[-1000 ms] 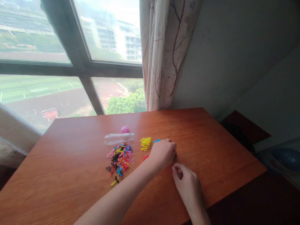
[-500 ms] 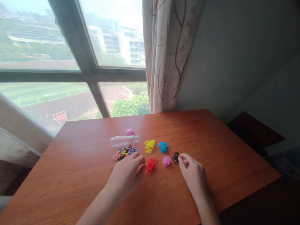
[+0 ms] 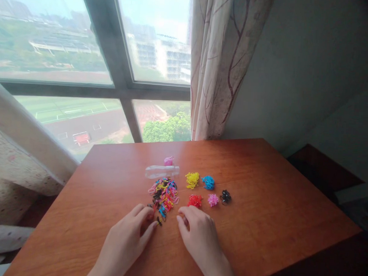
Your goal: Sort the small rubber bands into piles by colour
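A mixed pile of small coloured rubber bands (image 3: pixel 165 193) lies on the table in front of my hands. My left hand (image 3: pixel 128 232) rests at the pile's near left edge, thumb and fingers apart, by a few stray black and yellow bands (image 3: pixel 159 221). My right hand (image 3: pixel 199 229) is just right of the pile, its thumb and curled index finger a little apart with nothing visible between them. Beyond its knuckles sits a red heap of bands (image 3: pixel 195 200), partly covered. Separate heaps of yellow (image 3: pixel 192 180), blue (image 3: pixel 208 182), pink (image 3: pixel 213 200) and black bands (image 3: pixel 226 196) stand to the right.
Behind the mixed pile a clear plastic bottle-shaped container (image 3: pixel 161 172) lies on its side, with a small pink object (image 3: pixel 168 161) behind it. The wooden table (image 3: pixel 261 177) reaches toward the window, and a curtain (image 3: pixel 216 66) hangs at its far edge.
My right hand has left the black heap and moved left beside the mixed pile. My left hand has drawn back toward me and left, uncovering the pile. The view has shifted slightly.
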Available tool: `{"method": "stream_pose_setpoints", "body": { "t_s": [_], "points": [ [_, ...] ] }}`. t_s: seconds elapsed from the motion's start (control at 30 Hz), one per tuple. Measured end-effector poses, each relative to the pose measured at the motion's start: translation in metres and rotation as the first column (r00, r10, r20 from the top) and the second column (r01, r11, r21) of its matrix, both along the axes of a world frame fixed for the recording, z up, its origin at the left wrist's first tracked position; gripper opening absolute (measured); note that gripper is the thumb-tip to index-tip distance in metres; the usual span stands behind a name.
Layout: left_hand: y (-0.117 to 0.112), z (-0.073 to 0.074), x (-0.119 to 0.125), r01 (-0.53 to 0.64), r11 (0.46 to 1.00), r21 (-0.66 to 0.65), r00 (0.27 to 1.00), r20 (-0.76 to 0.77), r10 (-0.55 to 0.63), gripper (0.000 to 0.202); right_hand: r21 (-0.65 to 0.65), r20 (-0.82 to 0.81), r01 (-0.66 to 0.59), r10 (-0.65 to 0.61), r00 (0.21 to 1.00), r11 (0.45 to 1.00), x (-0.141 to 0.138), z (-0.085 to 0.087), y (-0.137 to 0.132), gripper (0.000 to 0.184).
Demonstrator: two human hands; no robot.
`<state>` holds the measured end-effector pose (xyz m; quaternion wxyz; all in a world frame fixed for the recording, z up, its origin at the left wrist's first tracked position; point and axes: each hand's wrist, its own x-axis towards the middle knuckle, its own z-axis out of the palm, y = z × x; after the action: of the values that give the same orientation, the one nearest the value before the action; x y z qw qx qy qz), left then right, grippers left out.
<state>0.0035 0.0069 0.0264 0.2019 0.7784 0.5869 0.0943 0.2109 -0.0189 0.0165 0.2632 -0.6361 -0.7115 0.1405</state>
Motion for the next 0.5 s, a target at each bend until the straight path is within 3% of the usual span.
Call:
{"method": "stream_pose_setpoints", "body": {
  "t_s": [0.2, 0.5],
  "points": [
    [-0.001, -0.001, -0.001, 0.033, 0.999, 0.021, 0.999, 0.031, -0.033, 0.018, -0.073, 0.025, -0.027, 0.029, 0.999, 0.997, -0.031, 0.0, 0.004, 0.013],
    [0.007, 0.0, 0.003, 0.151, 0.989, -0.004, 0.988, -0.016, -0.151, 0.031, -0.039, 0.015, -0.047, 0.047, 0.999, 0.998, -0.037, -0.001, 0.009, 0.014]
  ]
}}
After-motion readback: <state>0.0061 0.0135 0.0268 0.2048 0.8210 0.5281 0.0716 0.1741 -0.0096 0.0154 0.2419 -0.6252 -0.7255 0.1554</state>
